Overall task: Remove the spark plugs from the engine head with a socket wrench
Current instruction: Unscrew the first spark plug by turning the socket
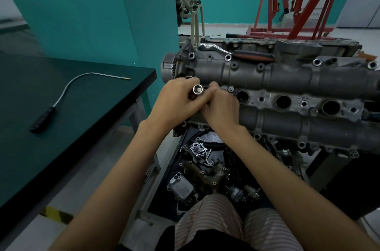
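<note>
The grey engine head (pixel 287 78) lies across the right half of the view, with three open spark plug wells (pixel 283 102) in a row. Over its left end, my left hand (pixel 178 100) grips a silver spark plug socket (pixel 197 89), whose open end faces up with a plug tip inside. My right hand (pixel 221 107) is curled against the socket from the right, fingers touching it. A ratchet wrench (pixel 236 53) with a dark handle lies on the far side of the head.
A dark green table (pixel 61 107) on the left holds a flexible pickup tool (pixel 61 94) with a black handle. Below the head a tray (pixel 164 189) holds several loose engine parts. A red engine hoist (pixel 304 0) stands behind.
</note>
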`<state>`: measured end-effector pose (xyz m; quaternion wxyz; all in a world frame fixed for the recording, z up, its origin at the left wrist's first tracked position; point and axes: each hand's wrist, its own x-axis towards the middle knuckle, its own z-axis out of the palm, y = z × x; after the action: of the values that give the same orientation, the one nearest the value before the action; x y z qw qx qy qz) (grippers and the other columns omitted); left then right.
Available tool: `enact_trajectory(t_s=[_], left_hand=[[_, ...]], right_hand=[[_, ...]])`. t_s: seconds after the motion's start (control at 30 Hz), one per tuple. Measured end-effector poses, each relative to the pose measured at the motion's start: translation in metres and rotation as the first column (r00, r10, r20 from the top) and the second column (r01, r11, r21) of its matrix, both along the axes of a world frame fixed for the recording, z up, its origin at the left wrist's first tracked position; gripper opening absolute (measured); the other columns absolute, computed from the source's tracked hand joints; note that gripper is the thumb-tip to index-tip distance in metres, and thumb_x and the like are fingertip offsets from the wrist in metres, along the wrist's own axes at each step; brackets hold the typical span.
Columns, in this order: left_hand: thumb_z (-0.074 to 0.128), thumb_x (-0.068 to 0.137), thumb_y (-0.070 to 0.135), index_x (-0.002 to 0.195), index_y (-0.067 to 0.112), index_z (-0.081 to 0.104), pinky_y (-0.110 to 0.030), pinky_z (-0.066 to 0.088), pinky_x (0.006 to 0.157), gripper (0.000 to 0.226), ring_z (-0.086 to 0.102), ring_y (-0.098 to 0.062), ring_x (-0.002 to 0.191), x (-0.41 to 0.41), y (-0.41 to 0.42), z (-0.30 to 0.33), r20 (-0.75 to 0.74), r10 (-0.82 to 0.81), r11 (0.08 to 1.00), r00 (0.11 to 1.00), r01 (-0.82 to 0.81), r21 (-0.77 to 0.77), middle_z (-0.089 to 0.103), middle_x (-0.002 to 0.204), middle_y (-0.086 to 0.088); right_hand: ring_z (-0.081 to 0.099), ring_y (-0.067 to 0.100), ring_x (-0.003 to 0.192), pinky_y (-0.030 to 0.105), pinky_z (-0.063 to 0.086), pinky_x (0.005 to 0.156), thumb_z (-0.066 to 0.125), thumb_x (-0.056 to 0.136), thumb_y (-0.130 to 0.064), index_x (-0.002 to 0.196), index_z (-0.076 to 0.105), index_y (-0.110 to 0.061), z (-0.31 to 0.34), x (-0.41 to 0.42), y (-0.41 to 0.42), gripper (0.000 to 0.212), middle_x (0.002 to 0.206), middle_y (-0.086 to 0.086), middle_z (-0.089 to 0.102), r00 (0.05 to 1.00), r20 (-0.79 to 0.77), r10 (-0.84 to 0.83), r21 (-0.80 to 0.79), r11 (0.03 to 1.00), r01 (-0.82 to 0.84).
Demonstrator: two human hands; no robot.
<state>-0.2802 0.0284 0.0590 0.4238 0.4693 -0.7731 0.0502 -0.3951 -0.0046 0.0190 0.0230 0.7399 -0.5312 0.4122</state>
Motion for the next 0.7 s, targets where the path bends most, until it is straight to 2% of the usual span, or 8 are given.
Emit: enact_trajectory(t_s=[0.07, 0.17, 0.3, 0.37, 0.43, 0.5, 0.57, 0.7], left_hand=[[0.056, 0.089, 0.037, 0.055, 0.019, 0.034, -0.020, 0.026, 0.045, 0.043, 0.040, -0.008, 0.046, -0.001, 0.002, 0.004, -0.058, 0.082, 0.993, 0.995, -0.077, 0.093, 0.039, 0.047, 0.008], [0.051, 0.090, 0.034, 0.053, 0.015, 0.035, -0.029, 0.027, 0.045, 0.045, 0.038, -0.012, 0.046, -0.005, 0.004, 0.013, -0.009, 0.246, 0.951, 0.969, -0.240, 0.194, 0.040, 0.047, 0.003], [0.049, 0.089, 0.026, 0.043, 0.012, 0.030, -0.028, 0.018, 0.043, 0.051, 0.029, -0.017, 0.040, -0.013, 0.008, 0.022, 0.008, 0.329, 0.910, 0.944, -0.320, 0.265, 0.031, 0.040, 0.000], [0.048, 0.090, 0.026, 0.042, 0.013, 0.030, -0.028, 0.017, 0.043, 0.053, 0.029, -0.017, 0.039, -0.017, 0.012, 0.023, 0.009, 0.369, 0.892, 0.929, -0.357, 0.276, 0.031, 0.041, 0.000], [0.047, 0.091, 0.026, 0.043, 0.013, 0.029, -0.029, 0.016, 0.044, 0.053, 0.029, -0.016, 0.040, -0.020, 0.018, 0.024, -0.006, 0.405, 0.875, 0.914, -0.385, 0.293, 0.031, 0.042, -0.001], [0.047, 0.091, 0.026, 0.043, 0.012, 0.028, -0.030, 0.016, 0.044, 0.054, 0.028, -0.017, 0.040, -0.019, 0.024, 0.027, -0.048, 0.433, 0.868, 0.900, -0.403, 0.291, 0.029, 0.041, -0.001], [0.048, 0.090, 0.025, 0.042, 0.013, 0.026, -0.030, 0.015, 0.044, 0.054, 0.025, -0.017, 0.039, -0.018, 0.031, 0.032, -0.081, 0.437, 0.874, 0.896, -0.402, 0.272, 0.027, 0.040, 0.000], [0.047, 0.091, 0.025, 0.042, 0.014, 0.025, -0.030, 0.014, 0.043, 0.055, 0.023, -0.015, 0.037, -0.016, 0.051, 0.042, -0.088, 0.445, 0.882, 0.891, -0.419, 0.216, 0.025, 0.038, 0.001]], right_hand=[[0.061, 0.030, 0.069, 0.029, 0.032, 0.055, 0.055, 0.086, -0.026, 0.086, 0.041, -0.011, 0.000, -0.001, 0.002, 0.020, 0.076, 0.009, 0.063, 0.999, 0.013, 0.038, -0.026, 0.999, -0.038], [0.057, 0.025, 0.067, 0.027, 0.030, 0.056, 0.054, 0.085, -0.015, 0.091, 0.045, -0.009, -0.001, -0.005, 0.008, 0.013, 0.076, 0.003, 0.056, 0.989, 0.093, 0.117, -0.042, 0.993, -0.113], [0.052, 0.016, 0.077, 0.033, 0.043, 0.066, 0.048, 0.083, -0.002, 0.092, 0.049, -0.008, -0.006, -0.013, 0.020, 0.011, 0.086, 0.004, 0.055, 0.902, 0.378, 0.207, -0.060, 0.978, -0.199], [0.047, 0.009, 0.074, 0.024, 0.043, 0.068, 0.047, 0.082, 0.000, 0.088, 0.049, -0.008, -0.005, -0.016, 0.025, 0.010, 0.083, 0.001, 0.052, 0.884, 0.416, 0.215, -0.143, 0.975, -0.170], [0.046, 0.004, 0.068, 0.013, 0.038, 0.061, 0.046, 0.082, -0.002, 0.081, 0.048, -0.013, -0.001, -0.019, 0.028, 0.011, 0.076, -0.004, 0.050, 0.877, 0.434, 0.204, -0.140, 0.977, -0.158], [0.047, 0.002, 0.053, 0.012, 0.036, 0.048, 0.043, 0.085, -0.005, 0.077, 0.049, -0.016, 0.006, -0.021, 0.029, 0.015, 0.066, -0.004, 0.054, 0.839, 0.515, 0.177, 0.016, 0.976, -0.216], [0.049, 0.003, 0.041, 0.016, 0.038, 0.040, 0.038, 0.089, -0.007, 0.080, 0.053, -0.014, 0.015, -0.023, 0.029, 0.018, 0.060, 0.001, 0.060, 0.773, 0.621, 0.127, 0.225, 0.917, -0.331], [0.064, 0.022, 0.048, 0.019, 0.045, 0.039, 0.033, 0.094, -0.010, 0.099, 0.049, 0.005, 0.038, -0.020, 0.022, 0.022, 0.067, 0.017, 0.066, 0.565, 0.820, -0.090, 0.487, 0.628, -0.607]])
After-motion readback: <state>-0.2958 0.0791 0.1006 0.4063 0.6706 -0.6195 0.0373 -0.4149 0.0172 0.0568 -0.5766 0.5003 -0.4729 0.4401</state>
